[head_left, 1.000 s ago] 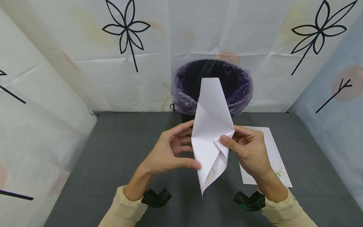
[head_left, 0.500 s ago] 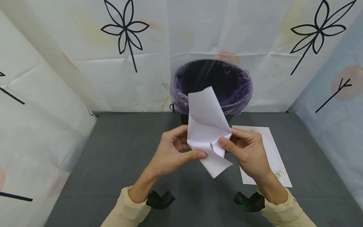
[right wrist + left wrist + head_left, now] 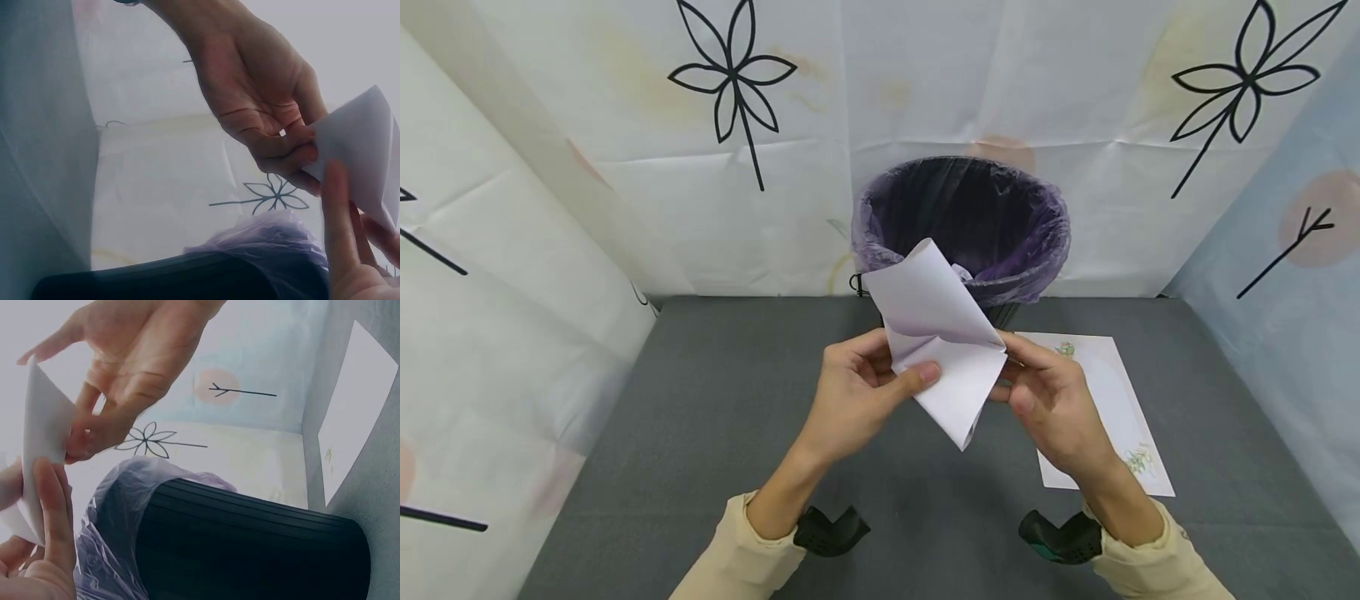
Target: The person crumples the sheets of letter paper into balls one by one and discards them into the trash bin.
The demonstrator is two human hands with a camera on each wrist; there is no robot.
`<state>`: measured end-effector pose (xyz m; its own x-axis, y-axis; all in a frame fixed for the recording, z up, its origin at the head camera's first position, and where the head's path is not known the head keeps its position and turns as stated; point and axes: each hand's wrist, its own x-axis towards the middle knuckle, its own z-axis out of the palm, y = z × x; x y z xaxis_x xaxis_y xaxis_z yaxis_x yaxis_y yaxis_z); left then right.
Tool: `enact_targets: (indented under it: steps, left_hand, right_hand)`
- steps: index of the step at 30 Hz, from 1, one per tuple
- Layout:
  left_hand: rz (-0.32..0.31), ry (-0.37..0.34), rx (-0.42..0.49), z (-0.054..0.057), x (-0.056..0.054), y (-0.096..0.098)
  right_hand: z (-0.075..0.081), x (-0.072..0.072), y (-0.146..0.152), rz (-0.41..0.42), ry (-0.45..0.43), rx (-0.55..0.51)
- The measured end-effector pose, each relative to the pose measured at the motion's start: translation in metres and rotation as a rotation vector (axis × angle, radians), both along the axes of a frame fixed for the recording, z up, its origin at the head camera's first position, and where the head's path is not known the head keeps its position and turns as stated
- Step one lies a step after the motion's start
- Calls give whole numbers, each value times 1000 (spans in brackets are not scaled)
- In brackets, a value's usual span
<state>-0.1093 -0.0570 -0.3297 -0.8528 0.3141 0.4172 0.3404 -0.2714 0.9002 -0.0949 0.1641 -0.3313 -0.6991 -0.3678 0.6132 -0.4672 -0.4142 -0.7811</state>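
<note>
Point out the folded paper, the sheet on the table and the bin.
Folded paper (image 3: 934,307), head view: its upper panel.
Sheet (image 3: 1116,400), head view: near its middle.
Bin (image 3: 250,544), left wrist view: its dark side wall.

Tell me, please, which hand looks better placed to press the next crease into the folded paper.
Probably the right hand: its thumb is off the folded paper, so it seems freer. The left hand grips the paper with its thumb pressed on the front.

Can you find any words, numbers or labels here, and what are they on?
None that I can read.
Folded paper: no writing shows.
Flat sheet: small green plant pictures; no words I can make out.
Bin: no label shows.
Black wristband: any marks are too small to read.
</note>
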Motion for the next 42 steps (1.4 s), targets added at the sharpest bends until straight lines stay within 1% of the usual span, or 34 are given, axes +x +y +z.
enact_targets:
  steps: [2,4,8,10,14,18,19,22,25,30,33,37,39,42]
  left_hand:
    - [25,-7,-2,1,1,1]
    - [49,-13,1,2,1,2]
    - [84,-22,10,3,2,5]
    - [96,-21,11,2,2,6]
    - [106,-28,13,2,1,7]
    - [103,-38,13,2,1,8]
    - [102,-41,14,2,1,8]
    - [93,-45,13,3,1,9]
    - [87,-47,11,3,1,10]
    - [79,-48,17,4,1,10]
    - [60,-48,13,5,3,10]
    - [14,-51,-10,6,4,10]
    - [-22,-53,-27,7,4,9]
    - [-79,-35,-58,8,4,7]
  right_hand:
    - [-1,1,-1,0,20,36]
    - [-2,2,-3,-17,16,66]
    - [1,8,-9,-120,-37,139]
    - [0,9,-11,-140,-37,142]
    - [-2,9,-12,-154,-15,146]
    - [0,11,-14,-227,-35,162]
    - [0,11,-14,-241,-30,153]
    - [0,10,-15,-290,-7,121]
    - [-1,9,-15,-315,15,96]
    - [-2,9,-14,-324,-10,84]
    - [-1,9,-14,-380,-17,89]
    - [1,9,-14,-461,-52,90]
    - [2,8,-14,-471,-68,67]
    - [3,6,-15,-478,-80,26]
